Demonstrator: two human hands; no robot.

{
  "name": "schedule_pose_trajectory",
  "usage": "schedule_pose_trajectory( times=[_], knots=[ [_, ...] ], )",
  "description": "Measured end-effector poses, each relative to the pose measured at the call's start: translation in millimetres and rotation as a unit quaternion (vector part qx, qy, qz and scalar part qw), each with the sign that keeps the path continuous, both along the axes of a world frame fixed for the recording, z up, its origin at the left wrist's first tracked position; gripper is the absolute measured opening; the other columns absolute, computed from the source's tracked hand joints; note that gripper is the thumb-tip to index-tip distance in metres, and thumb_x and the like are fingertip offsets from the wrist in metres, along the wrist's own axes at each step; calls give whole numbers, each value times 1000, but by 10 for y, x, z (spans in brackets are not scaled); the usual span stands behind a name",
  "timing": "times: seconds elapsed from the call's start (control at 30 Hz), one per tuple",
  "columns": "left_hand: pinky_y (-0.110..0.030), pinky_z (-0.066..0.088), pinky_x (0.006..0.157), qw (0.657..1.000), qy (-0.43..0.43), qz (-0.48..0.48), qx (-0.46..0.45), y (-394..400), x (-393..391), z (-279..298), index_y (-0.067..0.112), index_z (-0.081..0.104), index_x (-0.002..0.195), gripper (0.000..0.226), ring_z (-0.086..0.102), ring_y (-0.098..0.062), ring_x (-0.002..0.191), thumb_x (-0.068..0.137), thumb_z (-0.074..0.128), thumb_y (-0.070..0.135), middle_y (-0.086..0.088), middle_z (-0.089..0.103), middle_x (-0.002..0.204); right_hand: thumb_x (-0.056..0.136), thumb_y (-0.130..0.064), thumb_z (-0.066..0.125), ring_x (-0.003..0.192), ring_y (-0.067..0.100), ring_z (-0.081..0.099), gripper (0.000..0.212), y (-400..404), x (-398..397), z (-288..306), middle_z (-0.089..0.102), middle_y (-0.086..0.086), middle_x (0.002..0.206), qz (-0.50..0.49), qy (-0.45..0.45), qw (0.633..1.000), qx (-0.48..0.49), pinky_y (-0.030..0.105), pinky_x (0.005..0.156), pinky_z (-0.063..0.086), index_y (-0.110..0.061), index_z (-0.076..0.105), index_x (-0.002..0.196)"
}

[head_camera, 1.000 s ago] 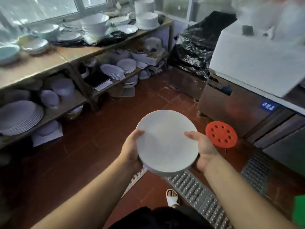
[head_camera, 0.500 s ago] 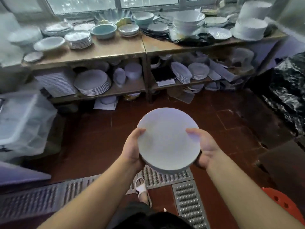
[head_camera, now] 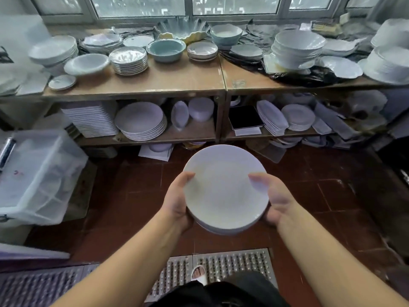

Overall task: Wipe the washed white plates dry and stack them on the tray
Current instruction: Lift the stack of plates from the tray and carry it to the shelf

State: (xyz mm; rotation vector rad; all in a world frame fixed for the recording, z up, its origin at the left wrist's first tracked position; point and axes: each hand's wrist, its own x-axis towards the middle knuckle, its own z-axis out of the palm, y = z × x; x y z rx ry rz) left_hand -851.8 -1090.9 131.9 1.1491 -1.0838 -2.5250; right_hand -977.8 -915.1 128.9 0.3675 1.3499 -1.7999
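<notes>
Two wooden shelves [head_camera: 155, 85] are standing behind; left hand [head_camera: 177, 202] and right hand [head_camera: 276, 200] are gripping a small plate stack [head_camera: 223, 187] between them.

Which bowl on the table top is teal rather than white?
The teal bowl, in the middle of the left table between the silvery plate stack and a small stack of plates; the other bowls there look white or pale.

Fingers of both hands hidden under the white plates [head_camera: 223, 187], stack count unclear beneath the top plate; right hand [head_camera: 274, 200] thumb motion-blurred; clear bin [head_camera: 37, 173] cut off at left edge, contents indistinct; stacked bowls [head_camera: 391, 60] cropped at right edge; foot [head_camera: 198, 274] partly covered by dark clothing.
</notes>
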Motion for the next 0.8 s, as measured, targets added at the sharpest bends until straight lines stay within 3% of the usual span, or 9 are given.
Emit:
schedule_pose_trajectory(
  times=[0.17, 0.3, 0.37, 0.47, 0.5, 0.6, 0.7, 0.8],
  knots=[
    [-52, 53, 99, 1000, -15, 6, -4, -450, -610, -1, 5, 69, 125, 40, 68, -42, 106, 95, 51, 25, -25, 70, 126, 98, -16, 55, 85, 36, 78, 31, -447, -632, -1, 78, 21, 108, 1, 6, 1000, 8, 43, 82, 57, -1, 72, 119],
    [-55, 50, 104, 999, -31, 17, -18, -748, -1206, -67, 3, 67, 129, 44, 64, -47, 120, 95, 52, 26, -26, 69, 127, 98, -16, 55, 84, 37, 78, 30, -791, -1263, -82, 78, 22, 106, 14, 8, 1000, 17, 43, 81, 57, -1, 72, 118],
    [-51, 56, 97, 999, -25, 25, -22, -892, -1550, -89, 4, 68, 127, 42, 68, -45, 113, 96, 51, 25, -25, 71, 125, 99, -15, 55, 85, 37, 77, 29, -967, -1620, -110, 78, 22, 108, 22, 11, 1000, 16, 43, 82, 57, 0, 72, 117],
    [-37, 60, 72, 999, -9, 33, -25, -1088, -2116, -44, 6, 68, 124, 37, 75, -34, 89, 98, 48, 23, -19, 77, 110, 98, -14, 56, 98, 39, 74, 30, -1219, -2257, -130, 75, 25, 116, 33, 2, 999, 19, 45, 89, 57, 0, 72, 118],
    [-37, 60, 72, 999, -9, 36, -27, -1146, -2301, -11, 7, 68, 126, 38, 75, -34, 90, 98, 49, 23, -18, 77, 109, 98, -15, 56, 100, 40, 73, 30, -1302, -2470, -108, 76, 25, 115, 42, -2, 999, 20, 46, 90, 56, 1, 72, 118],
    [-45, 57, 88, 998, -24, 56, -28, -1323, -2826, 89, 8, 66, 132, 44, 71, -40, 103, 95, 53, 28, -21, 74, 120, 98, -14, 56, 96, 38, 74, 26, -1535, -3073, -10, 78, 22, 106, 65, -2, 998, 21, 47, 91, 55, -1, 73, 113],
    [-48, 55, 94, 996, -21, 82, -25, -1499, -3274, 122, 8, 67, 129, 41, 70, -41, 106, 96, 53, 27, -22, 73, 122, 98, -14, 57, 88, 36, 76, 25, -1776, -3592, 77, 79, 19, 103, 82, 4, 997, 13, 45, 87, 56, -2, 74, 112],
    [-52, 53, 99, 995, -21, 95, -20, -1734, -3606, 121, 6, 66, 130, 43, 69, -43, 107, 95, 55, 28, -23, 72, 122, 97, -14, 59, 93, 37, 75, 24, -2050, -3968, 114, 79, 19, 103, 96, 4, 995, 24, 45, 87, 56, -2, 74, 111]
  ],
)
